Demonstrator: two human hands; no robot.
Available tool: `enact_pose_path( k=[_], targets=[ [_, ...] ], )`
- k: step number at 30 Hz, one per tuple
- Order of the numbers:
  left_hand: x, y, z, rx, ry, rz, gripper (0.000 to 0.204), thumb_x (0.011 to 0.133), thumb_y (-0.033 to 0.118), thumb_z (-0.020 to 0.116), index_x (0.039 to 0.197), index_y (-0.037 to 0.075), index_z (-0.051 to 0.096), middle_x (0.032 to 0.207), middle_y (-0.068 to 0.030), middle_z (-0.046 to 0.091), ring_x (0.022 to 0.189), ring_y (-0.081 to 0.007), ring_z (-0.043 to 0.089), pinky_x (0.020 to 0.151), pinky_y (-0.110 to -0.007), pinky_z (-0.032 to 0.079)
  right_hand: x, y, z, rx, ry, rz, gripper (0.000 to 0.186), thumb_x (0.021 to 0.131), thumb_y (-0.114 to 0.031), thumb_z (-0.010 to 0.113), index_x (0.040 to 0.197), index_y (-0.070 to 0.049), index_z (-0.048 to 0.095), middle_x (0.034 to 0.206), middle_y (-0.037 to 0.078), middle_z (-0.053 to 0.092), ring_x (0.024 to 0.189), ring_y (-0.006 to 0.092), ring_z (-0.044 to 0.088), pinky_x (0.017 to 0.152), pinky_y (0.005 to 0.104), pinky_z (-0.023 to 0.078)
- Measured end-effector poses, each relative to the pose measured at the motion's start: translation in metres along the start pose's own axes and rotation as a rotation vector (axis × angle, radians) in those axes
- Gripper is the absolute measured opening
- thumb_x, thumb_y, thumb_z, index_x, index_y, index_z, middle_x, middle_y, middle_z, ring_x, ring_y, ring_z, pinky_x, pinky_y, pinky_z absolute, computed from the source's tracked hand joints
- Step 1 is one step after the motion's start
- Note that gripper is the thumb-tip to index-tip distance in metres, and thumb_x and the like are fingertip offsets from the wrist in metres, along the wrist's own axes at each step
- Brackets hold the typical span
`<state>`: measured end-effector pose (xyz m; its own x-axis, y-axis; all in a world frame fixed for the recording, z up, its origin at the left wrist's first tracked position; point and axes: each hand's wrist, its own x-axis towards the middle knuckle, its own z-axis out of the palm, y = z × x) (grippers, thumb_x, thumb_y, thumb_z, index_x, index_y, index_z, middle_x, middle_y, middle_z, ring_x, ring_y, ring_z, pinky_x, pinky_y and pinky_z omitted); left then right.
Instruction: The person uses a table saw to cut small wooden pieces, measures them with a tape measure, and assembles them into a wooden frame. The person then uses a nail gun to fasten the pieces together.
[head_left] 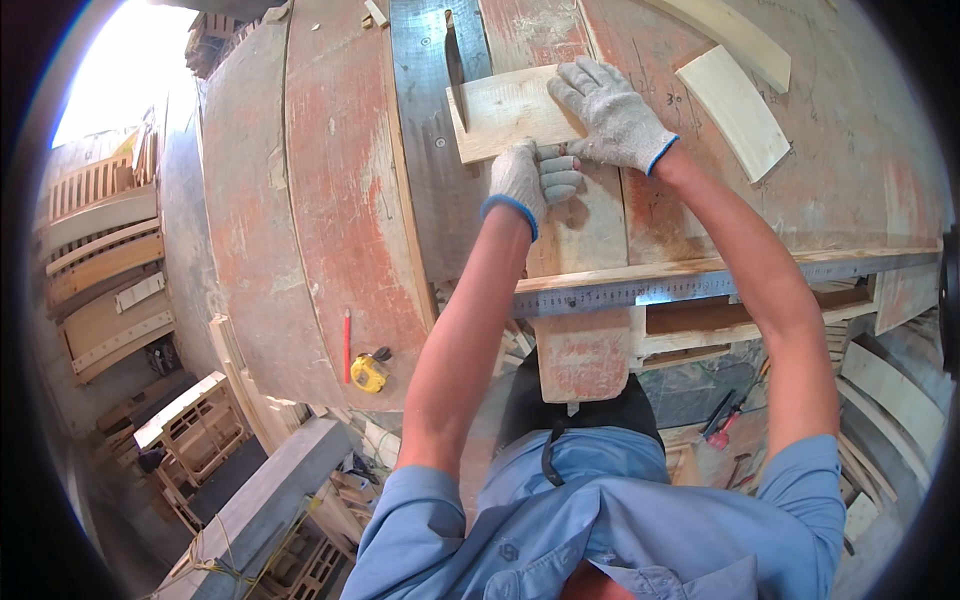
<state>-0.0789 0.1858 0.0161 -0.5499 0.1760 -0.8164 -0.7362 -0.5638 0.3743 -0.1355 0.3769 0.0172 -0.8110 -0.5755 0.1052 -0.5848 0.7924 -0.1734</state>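
Well, a big, worn wooden counter [340,190] stands near stacked wood [105,250]. Its steel ruler [580,302] has tiny numbers. At the saw blade [454,55], a pale board [505,112] lies under the spread right hand [615,115]; I can't tell whether the left hand [522,182] pinches it.

And what a glare at upper left, white light pouring through an opening [115,75] and washing out everything beyond! Down the left side it's slatted wooden pieces [85,190] piled over a dim grey floor [85,402], an open wooden frame [183,410] nearer in. Right across the middle sprawls the surface [250,220], broad planks, red paint scuffed to bare grey. A grey beam [275,475] cuts diagonally through the lower left, while curved boards [893,385] crowd the right rim.
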Motion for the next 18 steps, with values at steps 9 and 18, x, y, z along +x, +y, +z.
enact_pose_path(
  k=[9,18],
  targets=[
    [0.018,0.019,0.003,-0.007,-0.043,-0.01,0.058,0.12,0.038,0.021,0.116,-0.005,0.059,0.092,-0.0235,0.074,0.056,-0.0243,0.063,0.039,-0.031,0.051,0.018,0.01,0.002,-0.035,0.047,-0.005,0.092,0.079,-0.048,0.088,0.158,-0.01,0.057,0.165,0.014,0.052,0.159,0.038,0.04,0.131,0.0505,0.032],
    [0.043,0.028,-0.006,0.049,-0.065,0.066,0.06,0.12,0.04,0.023,0.119,-0.007,0.062,0.092,-0.023,0.076,0.062,-0.0306,0.071,0.046,-0.036,0.058,0.049,0.019,-0.023,0.01,-0.051,-0.02,0.073,0.081,-0.045,0.082,0.143,-0.01,0.068,0.155,0.016,0.061,0.146,0.0359,0.056,0.121,0.0506,0.046]
  ],
)
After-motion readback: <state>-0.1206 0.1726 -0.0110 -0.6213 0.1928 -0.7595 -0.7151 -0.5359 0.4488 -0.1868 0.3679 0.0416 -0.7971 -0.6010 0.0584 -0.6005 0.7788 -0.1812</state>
